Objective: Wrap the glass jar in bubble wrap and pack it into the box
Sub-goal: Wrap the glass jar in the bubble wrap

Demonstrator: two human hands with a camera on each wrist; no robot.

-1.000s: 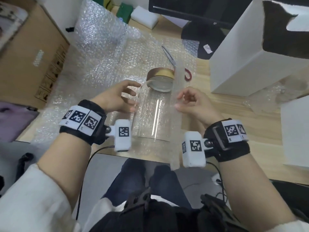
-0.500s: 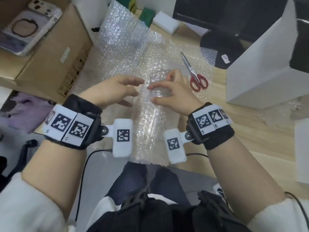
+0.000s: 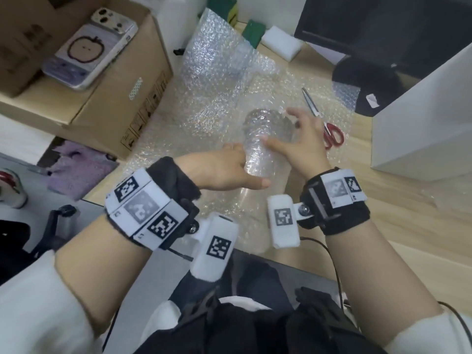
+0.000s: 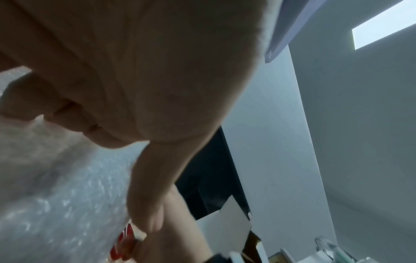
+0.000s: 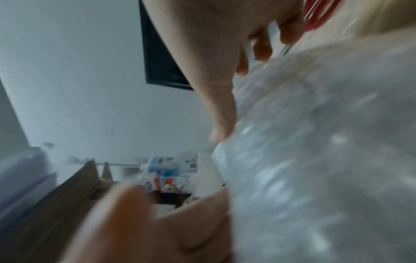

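The clear glass jar (image 3: 265, 149) lies on its side near the front edge of the light wooden table (image 3: 398, 226), covered by a layer of transparent bubble wrap (image 3: 217, 93) whose wide sheet spreads away across the table beneath it. The jar's far round end shows through the film. The left hand (image 3: 224, 169) lies against the left flank of the wrapped jar, thumb stretched along the film toward the person; its other fingers are hidden behind the jar in the head view, and the left wrist view is too close and blurred to settle it, so whether this grip is closed round the jar cannot be told. The right hand (image 3: 304, 146) rests on the right flank, thumb pressed on top of the wrap and fingers spread loosely over the far end, an open, flat grip that holds nothing pinched. In the right wrist view the fingers (image 5: 216, 99) lie along the blurred film.

Red-handled scissors (image 3: 329, 129) lie on the sheet just beyond the right hand. A white cardboard box (image 3: 421, 123) stands to the right on the table. To the left sits a brown corrugated carton (image 3: 122, 93) carrying a phone in a pale case (image 3: 89, 49).
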